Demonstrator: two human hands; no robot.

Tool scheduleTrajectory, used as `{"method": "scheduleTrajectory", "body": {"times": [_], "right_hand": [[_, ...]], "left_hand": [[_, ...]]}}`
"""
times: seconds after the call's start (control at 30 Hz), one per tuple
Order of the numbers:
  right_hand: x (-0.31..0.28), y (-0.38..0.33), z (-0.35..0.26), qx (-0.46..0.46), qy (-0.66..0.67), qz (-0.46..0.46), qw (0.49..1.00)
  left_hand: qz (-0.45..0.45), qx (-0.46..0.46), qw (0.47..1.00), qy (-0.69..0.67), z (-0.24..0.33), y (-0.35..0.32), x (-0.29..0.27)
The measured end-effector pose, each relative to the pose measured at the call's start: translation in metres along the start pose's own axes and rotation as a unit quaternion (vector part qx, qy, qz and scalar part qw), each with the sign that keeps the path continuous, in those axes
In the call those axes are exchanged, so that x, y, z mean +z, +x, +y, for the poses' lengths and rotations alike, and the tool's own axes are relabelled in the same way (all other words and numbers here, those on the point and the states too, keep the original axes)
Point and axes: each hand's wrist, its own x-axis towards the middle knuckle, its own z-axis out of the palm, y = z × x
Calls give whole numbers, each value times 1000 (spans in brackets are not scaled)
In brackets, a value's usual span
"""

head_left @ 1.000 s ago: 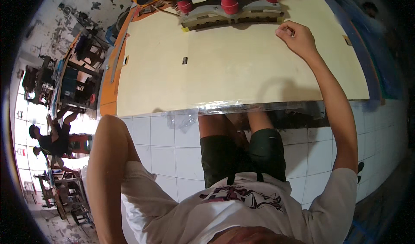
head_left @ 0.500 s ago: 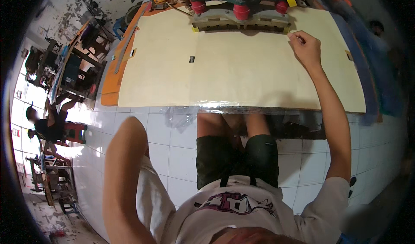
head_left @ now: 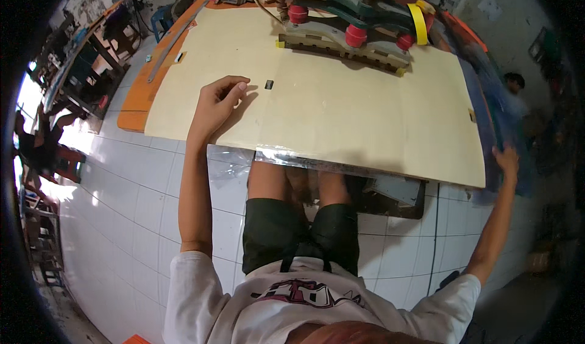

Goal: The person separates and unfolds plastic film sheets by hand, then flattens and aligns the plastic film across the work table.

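My left hand (head_left: pixel 220 103) is over the left part of a cream-covered board (head_left: pixel 341 118), its fingers curled and thumb near the index fingertip. Nothing shows between them; anything small there I cannot make out. Just right of those fingertips is a small dark rectangle (head_left: pixel 269 84) on the cream surface. Out at the far right, my right hand (head_left: pixel 507 161) reaches to a pile of bluish plastic sheets (head_left: pixel 478 100) beside the board. Its thumb and fingers are apart, slightly blurred. Whether it touches the plastic I cannot tell.
A green and grey machine head (head_left: pixel 347 27) with red knobs spans the board's back. Clear plastic (head_left: pixel 231 164) hangs at the front edge. A metal strip (head_left: pixel 173 42) lies on the orange tabletop (head_left: pixel 131 112). Another person (head_left: pixel 515 88) is at far right.
My left hand has come into view over the board. My right hand has left the machine's right end and moved outward to the bluish plastic. The view has turned rightward.
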Motion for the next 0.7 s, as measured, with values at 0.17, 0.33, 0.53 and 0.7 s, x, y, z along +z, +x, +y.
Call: {"method": "scheduleTrajectory", "body": {"times": [0.17, 0.33, 0.53, 0.7], "right_hand": [[64, 14, 102, -88, 262, -26, 961], [54, 11, 80, -16, 287, -16, 958], [53, 29, 91, 38, 253, -52, 965], [55, 18, 84, 40, 289, 11, 956]], "left_hand": [[-47, 23, 997, 52, -4, 5, 5], [-41, 20, 998, 39, -9, 3, 3], [-48, 34, 997, 51, -9, 6, 6], [-47, 27, 995, 78, -2, 5, 4]]}}
